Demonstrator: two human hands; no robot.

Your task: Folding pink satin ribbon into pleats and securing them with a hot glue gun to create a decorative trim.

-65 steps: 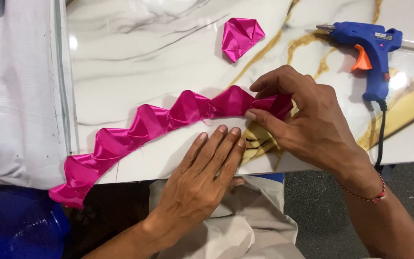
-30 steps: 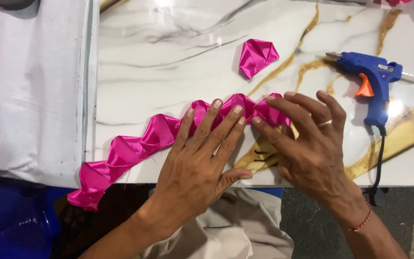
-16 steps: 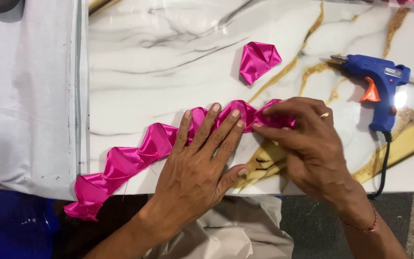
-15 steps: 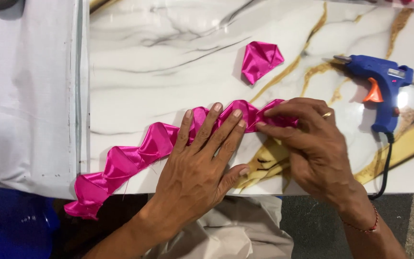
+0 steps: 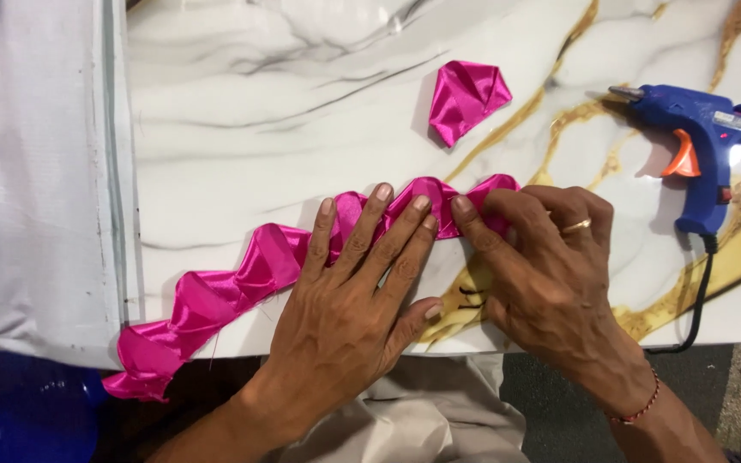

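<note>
A long pink satin ribbon (image 5: 216, 291), folded into a chain of pointed petals, lies across the marble tabletop (image 5: 285, 120) and hangs over its near edge at the left. My left hand (image 5: 353, 291) rests flat on the ribbon's middle with fingers spread. My right hand (image 5: 542, 266) presses its fingertips on the ribbon's right end, pinching a fold. A separate folded pink ribbon piece (image 5: 466, 99) lies farther back on the table.
A blue glue gun (image 5: 696, 146) with an orange trigger lies at the right, its black cord (image 5: 701, 291) running off the near edge. White plastic sheeting (image 5: 32, 171) covers the left side. A blue object (image 5: 19, 420) sits below it.
My left hand moved up from the table edge onto the ribbon and stays flat there. My right hand keeps working the ribbon's right end.
</note>
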